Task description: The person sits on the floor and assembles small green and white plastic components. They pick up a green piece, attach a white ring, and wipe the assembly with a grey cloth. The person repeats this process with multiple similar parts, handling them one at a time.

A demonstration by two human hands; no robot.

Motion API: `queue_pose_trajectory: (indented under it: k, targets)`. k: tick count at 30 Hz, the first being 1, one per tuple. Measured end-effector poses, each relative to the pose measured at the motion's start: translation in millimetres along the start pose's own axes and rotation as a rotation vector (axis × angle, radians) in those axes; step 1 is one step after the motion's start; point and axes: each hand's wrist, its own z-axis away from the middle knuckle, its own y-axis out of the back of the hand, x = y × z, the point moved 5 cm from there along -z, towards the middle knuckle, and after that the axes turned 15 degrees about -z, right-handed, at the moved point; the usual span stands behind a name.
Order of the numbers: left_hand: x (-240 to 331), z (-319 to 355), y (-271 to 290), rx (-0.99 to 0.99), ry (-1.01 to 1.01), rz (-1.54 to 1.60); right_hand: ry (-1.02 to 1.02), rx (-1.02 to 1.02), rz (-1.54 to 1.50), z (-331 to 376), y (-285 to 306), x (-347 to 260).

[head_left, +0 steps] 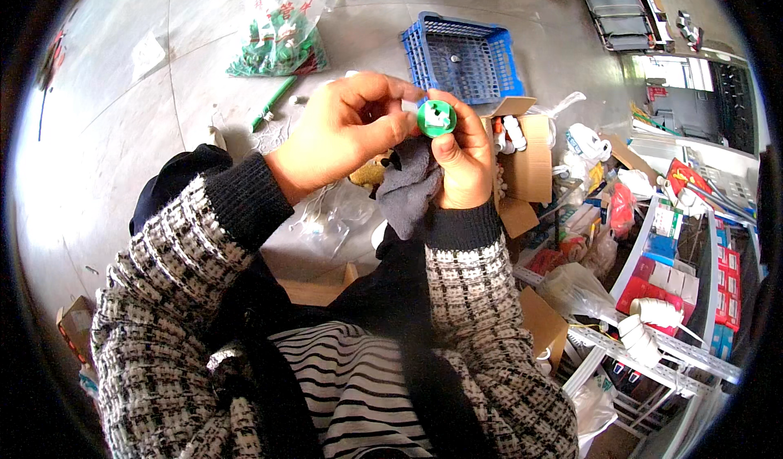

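Green round piece with a white centre (436, 119) held up just below the blue crate (422, 55)

Below the crate, the right hand (466, 165) holds the piece, thumb and fingers closed on its rim. The left hand (351, 133), below and left of the crate, has thumb and forefinger brought narrowly together beside the piece (whether anything sits between them, I cannot tell). Further below the crate, a grey cloth (408, 190) hangs by the right hand. Left of the crate stand a clear bag (281, 6) of green pieces and, lower, a green tube (275, 102); below right of it, an open cardboard box (532, 161)
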Motion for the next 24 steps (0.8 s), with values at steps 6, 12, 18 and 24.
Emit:
queue_pose_trajectory:
  k: [6, 12, 18, 24]
  targets:
    - [31, 3, 7, 0.131, -0.588, -0.686, 0.027, 0.010, 0.075, -3, -4, -2]
    - [26, 2, 6, 0.114, -0.571, -0.762, 0.063, 0.011, 0.208, -3, -3, -4]
    - [23, 2, 7, 0.084, -0.517, -0.742, 0.060, 0.017, 0.271, -3, -6, -4]
    - [19, 0, 6, 0.127, -0.452, -0.678, 0.053, 0.013, 0.278, -1, -4, -3]
